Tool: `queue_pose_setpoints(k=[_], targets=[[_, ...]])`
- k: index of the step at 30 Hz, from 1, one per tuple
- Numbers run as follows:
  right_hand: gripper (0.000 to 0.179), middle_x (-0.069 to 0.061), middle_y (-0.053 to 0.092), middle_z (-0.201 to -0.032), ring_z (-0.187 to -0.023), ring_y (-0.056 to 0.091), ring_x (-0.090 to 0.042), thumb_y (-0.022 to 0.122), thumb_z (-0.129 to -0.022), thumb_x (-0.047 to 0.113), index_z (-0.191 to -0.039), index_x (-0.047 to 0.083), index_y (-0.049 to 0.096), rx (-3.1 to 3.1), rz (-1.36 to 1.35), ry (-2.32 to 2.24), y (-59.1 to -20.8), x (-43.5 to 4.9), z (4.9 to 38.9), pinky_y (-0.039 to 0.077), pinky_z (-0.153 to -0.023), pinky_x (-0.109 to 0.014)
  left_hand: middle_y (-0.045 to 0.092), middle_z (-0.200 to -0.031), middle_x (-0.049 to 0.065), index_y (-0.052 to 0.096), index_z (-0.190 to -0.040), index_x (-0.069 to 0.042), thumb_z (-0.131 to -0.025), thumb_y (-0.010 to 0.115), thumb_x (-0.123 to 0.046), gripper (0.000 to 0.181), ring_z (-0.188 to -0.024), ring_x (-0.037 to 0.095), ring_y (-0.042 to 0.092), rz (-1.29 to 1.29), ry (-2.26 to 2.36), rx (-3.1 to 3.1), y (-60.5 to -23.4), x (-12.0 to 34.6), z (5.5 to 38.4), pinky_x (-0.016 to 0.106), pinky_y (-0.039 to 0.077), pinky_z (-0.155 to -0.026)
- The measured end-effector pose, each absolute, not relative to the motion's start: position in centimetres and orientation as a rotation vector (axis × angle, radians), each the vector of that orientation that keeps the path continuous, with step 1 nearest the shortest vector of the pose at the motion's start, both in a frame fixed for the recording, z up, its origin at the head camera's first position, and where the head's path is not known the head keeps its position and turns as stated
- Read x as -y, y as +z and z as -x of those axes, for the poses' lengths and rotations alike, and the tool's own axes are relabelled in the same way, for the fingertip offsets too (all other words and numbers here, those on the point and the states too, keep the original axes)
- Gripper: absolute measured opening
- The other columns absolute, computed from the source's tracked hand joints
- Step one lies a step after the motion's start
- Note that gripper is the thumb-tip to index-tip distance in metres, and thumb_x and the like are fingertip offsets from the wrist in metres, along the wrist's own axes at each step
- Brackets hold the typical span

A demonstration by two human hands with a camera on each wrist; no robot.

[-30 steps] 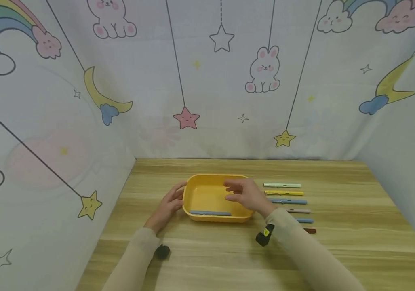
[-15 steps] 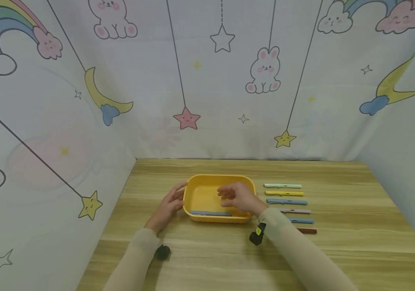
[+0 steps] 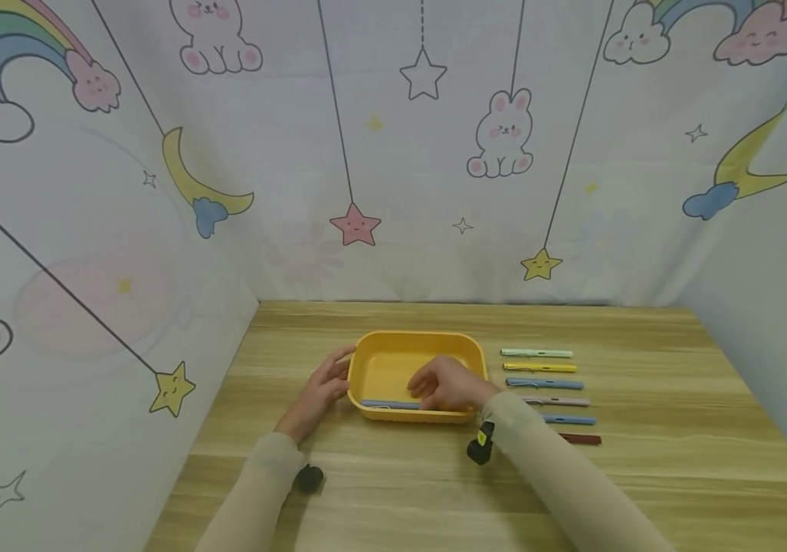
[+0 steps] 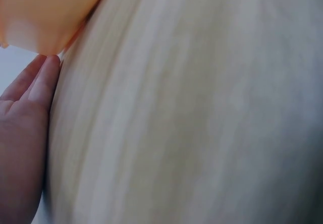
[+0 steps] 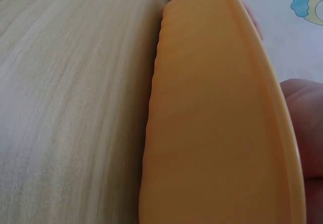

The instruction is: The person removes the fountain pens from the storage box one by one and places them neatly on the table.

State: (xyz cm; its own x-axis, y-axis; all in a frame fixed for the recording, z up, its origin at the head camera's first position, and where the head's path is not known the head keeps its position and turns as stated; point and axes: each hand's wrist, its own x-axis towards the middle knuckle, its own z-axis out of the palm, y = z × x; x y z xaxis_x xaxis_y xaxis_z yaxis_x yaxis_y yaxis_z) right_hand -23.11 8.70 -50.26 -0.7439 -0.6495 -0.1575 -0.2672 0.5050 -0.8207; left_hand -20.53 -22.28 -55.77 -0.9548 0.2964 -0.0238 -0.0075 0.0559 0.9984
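Observation:
A yellow tray (image 3: 386, 360) stands on the table, with a blue pen (image 3: 389, 404) lying along its near inner side. My left hand (image 3: 317, 391) rests against the tray's left end, fingers extended; the left wrist view shows fingertips (image 4: 50, 62) at its outer wall. My right hand (image 3: 451, 383) is down inside the tray, fingers bent, with the thumb and fingertips right at the blue pen and covering its right end. I cannot tell whether they pinch it. In the right wrist view, the tray's wall (image 5: 217, 108) hides most of that hand (image 5: 308, 128).
Right of the tray lie several pens in a column: pale green (image 3: 536, 353), yellow (image 3: 539, 368), blue (image 3: 545, 383), pinkish (image 3: 559, 402), another blue (image 3: 571, 420) and dark red (image 3: 581, 439). My right sleeve overlaps the nearer ones. Patterned cloth walls (image 3: 407, 268) border the wooden table (image 3: 393, 491).
My right hand has moved lower and nearer inside the tray, down to the blue pen, and its fingers have bent inward. The left hand and tray have stayed in place.

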Motion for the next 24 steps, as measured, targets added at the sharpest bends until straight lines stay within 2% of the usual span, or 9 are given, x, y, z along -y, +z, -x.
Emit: queue_pose_setpoints(k=[5, 14, 24], targets=[[0.031, -0.007, 0.080, -0.104, -0.091, 0.074, -0.016, 0.081, -0.085, -0.008, -0.114, 0.002, 0.079, -2.324, 0.791, -1.083, -50.78, -8.44, 23.31, 0.062, -0.081, -0.031, 0.042, -0.164, 0.015, 0.042, -0.159, -0.029, -0.101, 0.055, -0.008, 0.063, -0.149, 0.033, 0.045, -0.277, 1.997, -2.111, -55.74, 22.20, 20.50, 0.055, 0.038, -0.119], [0.030, -0.008, 0.079, -0.102, -0.090, 0.074, -0.019, 0.078, -0.084, -0.013, -0.111, 0.000, 0.079, -2.359, 0.815, -1.031, -50.50, -8.09, 23.24, 0.062, -0.080, -0.033, 0.041, -0.164, 0.018, 0.040, -0.161, -0.024, -0.101, 0.053, -0.004, 0.065, -0.149, 0.035, 0.044, -0.303, 2.020, -2.092, -55.81, 22.21, 20.66, 0.052, 0.039, -0.118], [0.031, -0.008, 0.079, -0.100, -0.088, 0.074, -0.019, 0.076, -0.084, -0.016, -0.110, 0.000, 0.079, -2.354, 0.781, -1.036, -50.58, -7.98, 23.13, 0.063, -0.078, -0.033, 0.038, -0.165, 0.022, 0.037, -0.163, -0.019, -0.101, 0.053, -0.004, 0.065, -0.150, 0.039, 0.041, -0.333, 2.030, -2.072, -55.75, 22.29, 20.62, 0.058, 0.035, -0.120]])
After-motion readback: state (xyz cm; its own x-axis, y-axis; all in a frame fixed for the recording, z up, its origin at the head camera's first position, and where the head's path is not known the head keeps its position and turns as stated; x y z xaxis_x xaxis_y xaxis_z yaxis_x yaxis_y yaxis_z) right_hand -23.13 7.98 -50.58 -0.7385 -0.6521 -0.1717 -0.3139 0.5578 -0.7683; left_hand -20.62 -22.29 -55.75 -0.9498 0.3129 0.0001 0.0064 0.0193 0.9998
